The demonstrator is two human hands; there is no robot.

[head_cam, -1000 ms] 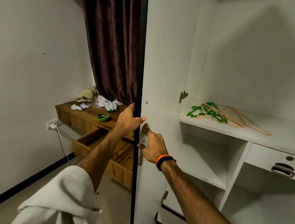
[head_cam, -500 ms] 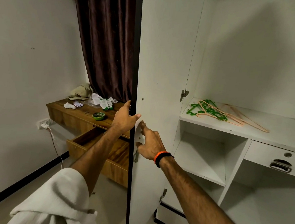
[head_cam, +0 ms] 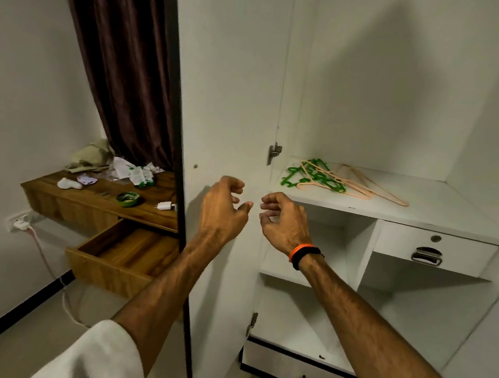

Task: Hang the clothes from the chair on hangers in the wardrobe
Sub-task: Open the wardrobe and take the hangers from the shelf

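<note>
Head view: wardrobe (head_cam: pixel 372 79) door (head_cam: pixel 235 97) open. Left hand (head_cam: pixel 225 211) and right hand (head_cam: pixel 285 219) hover near it, fingers loosely curled, holding nothing. Hangers (head_cam: pixel 327 180), green and peach, lie on shelf (head_cam: pixel 421 210). Chair and clothes out of view. Step, by judgement: access gained; next, fetch hangers or clothes. No legible writing.

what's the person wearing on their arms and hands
Both hands are bare: no gloves or rings visible. The left arm has a white sleeve pushed up near the elbow. The right arm is bare, with an orange band beside a black band at the wrist.
</note>
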